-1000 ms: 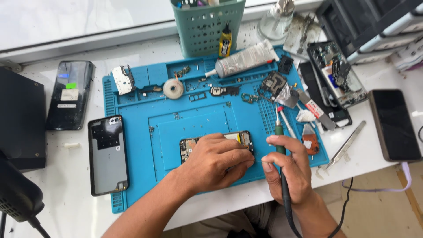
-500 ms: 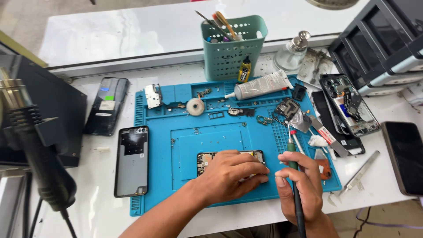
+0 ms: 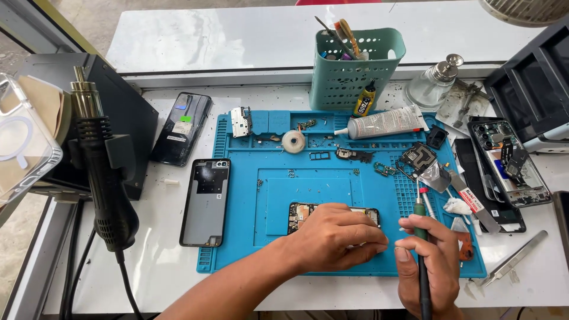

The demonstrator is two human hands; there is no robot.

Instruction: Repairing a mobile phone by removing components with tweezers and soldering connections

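Head view of a white workbench [image 3: 89, 278] carrying a blue silicone repair mat [image 3: 332, 178]. Left hand [image 3: 332, 237] laid flat over an opened black smartphone with exposed circuit board [image 3: 302, 212] on the mat. Right hand [image 3: 430, 261] just beside it, gripping a green-collared soldering iron [image 3: 421, 237], tip pointing up. Grey phone back cover [image 3: 205, 201] at the mat's left edge; black hot-air gun [image 3: 104, 178] farther left. Teal perforated plastic tool basket [image 3: 349, 71] behind the mat; grey adhesive tube [image 3: 382, 123] at its top edge.

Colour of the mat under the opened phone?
Blue; the work mat shows best in the head view.
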